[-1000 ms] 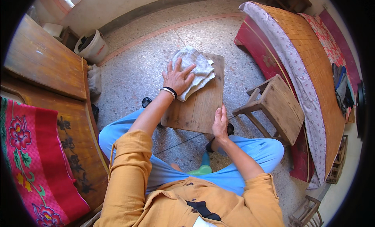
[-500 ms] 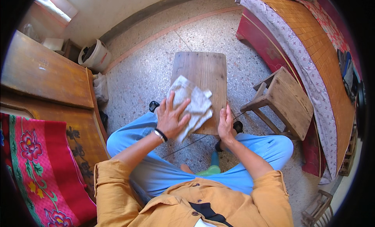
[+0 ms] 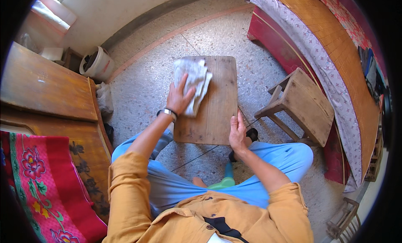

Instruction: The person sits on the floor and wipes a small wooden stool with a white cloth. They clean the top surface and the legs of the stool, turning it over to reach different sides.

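Note:
A low wooden table (image 3: 220, 88) with a rectangular, rounded-corner top stands in front of my knees; its legs are hidden. A folded pale grey-white cloth (image 3: 197, 73) lies on the far left part of that top. My left hand (image 3: 181, 96) presses down on the cloth, thumb and fingers spread, a dark band and a silvery bracelet at the wrist. At the near right corner, my right hand (image 3: 238, 132) is wrapped round the table's edge with the thumb up top; some of its fingers are out of sight.
A wooden stool (image 3: 303, 107) stands to the right, beside a bed (image 3: 293, 46) with a woven mat. Left are a wooden cabinet (image 3: 46, 84), a red floral cloth (image 3: 46, 172) and a white bucket (image 3: 100, 63). Something green (image 3: 222, 183) shows between my legs.
My left hand has slid the cloth away from me and to the left across the tabletop. My right hand keeps its hold on the right edge.

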### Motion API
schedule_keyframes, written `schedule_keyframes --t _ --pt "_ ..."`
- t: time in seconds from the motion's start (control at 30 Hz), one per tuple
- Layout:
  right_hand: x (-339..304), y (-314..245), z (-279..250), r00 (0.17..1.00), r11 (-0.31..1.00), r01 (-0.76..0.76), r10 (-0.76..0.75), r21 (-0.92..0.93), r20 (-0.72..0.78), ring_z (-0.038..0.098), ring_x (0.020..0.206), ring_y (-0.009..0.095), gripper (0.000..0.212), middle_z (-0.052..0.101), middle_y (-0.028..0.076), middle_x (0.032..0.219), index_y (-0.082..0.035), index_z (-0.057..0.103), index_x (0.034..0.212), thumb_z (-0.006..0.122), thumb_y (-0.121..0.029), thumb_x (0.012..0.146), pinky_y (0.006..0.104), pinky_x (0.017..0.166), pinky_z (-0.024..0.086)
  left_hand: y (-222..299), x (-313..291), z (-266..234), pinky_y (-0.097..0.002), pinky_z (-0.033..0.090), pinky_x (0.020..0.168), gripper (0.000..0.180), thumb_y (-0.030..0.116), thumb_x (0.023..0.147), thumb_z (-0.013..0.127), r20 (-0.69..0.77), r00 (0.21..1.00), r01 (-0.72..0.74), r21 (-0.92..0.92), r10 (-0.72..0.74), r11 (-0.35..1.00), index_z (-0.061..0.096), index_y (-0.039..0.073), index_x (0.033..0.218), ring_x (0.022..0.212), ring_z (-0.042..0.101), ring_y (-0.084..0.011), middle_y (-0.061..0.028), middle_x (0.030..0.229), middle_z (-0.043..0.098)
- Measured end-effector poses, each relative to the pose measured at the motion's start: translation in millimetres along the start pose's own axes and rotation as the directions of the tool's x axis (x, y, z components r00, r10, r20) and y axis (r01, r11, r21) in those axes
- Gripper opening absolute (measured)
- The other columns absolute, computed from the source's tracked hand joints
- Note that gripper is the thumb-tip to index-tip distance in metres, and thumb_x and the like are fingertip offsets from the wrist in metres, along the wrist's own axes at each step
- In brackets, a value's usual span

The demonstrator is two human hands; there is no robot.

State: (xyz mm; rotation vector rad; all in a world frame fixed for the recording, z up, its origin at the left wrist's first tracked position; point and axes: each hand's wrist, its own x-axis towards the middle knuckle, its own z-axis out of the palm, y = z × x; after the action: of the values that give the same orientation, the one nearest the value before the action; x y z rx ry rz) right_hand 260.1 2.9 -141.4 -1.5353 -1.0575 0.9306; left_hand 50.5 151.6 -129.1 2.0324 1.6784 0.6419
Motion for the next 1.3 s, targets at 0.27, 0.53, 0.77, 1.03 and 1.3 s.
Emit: schedule_keyframes --t 0.27,0.53,0.77,1.03,1.3 --pt "-0.9 6.0 4.4 0.999 1.000 0.014 -0.013 0.016 -0.037 0.051 0.117 0.025 0.055 0.054 0.017 0.128 -0.004 0.031 0.143 0.035 -0.038 0.100 0.0349 0.098 0.038 19.5 -122.8 -31.1 -0.0653 0.018 0.103 0.070 0.046 0.082 0.057 0.169 0.946 -0.317 0.326 0.275 0.891 0.035 0.022 0.144 0.132 0.014 -0.0564 -0.0321 0.148 0.011" --pt "-2.3 -1.9 0.7 0.998 0.998 -0.062 0.062 0.018 -0.010 0.055 0.104 0.017 0.051 0.061 0.013 0.118 -0.006 0.033 0.143 0.036 -0.035 0.101 0.0314 0.090 0.042 42.0 22.7 21.1 -0.0673 0.009 0.105 0.066 0.060 0.086 0.041 0.046 0.985 -0.171 0.457 0.169 0.873 0.031 0.032 0.144 0.136 0.012 -0.0531 -0.0282 0.149 0.017" --pt "0.3 13.3 6.0 0.998 0.999 0.043 -0.043 0.011 -0.050 0.057 0.101 0.021 0.050 0.062 0.014 0.115 -0.005 0.036 0.141 0.034 -0.036 0.101 0.0334 0.088 0.043 66.8 51.2 29.7 -0.0661 0.008 0.106 0.070 0.068 0.083 0.039 0.034 0.994 -0.106 0.451 0.102 0.886 0.029 0.037 0.144 0.138 0.010 -0.0503 -0.0242 0.152 0.016" --pt "2.2 26.5 1.5 0.973 0.965 0.218 -0.227 0.144 0.044 0.056 0.104 0.021 0.051 0.060 0.015 0.114 -0.004 0.045 0.130 0.037 -0.044 0.099 0.0339 0.088 0.045 66.4 -120.7 -12.1 -0.0629 0.005 0.107 0.062 0.051 0.085 0.048 0.315 0.876 -0.457 0.306 0.365 0.835 0.036 0.031 0.143 0.139 0.006 -0.0482 -0.0236 0.153 0.012" --pt "-3.5 18.6 3.0 0.998 0.990 -0.037 0.031 0.135 0.048 0.047 0.119 0.022 0.058 0.053 0.013 0.129 -0.001 0.040 0.137 0.028 -0.044 0.101 0.0313 0.101 0.035 72.7 -52.6 13.3 -0.0627 0.012 0.107 0.055 0.039 0.090 0.046 0.178 0.935 -0.352 0.402 0.306 0.845 0.034 0.034 0.143 0.137 0.015 -0.0487 -0.0204 0.152 0.017"
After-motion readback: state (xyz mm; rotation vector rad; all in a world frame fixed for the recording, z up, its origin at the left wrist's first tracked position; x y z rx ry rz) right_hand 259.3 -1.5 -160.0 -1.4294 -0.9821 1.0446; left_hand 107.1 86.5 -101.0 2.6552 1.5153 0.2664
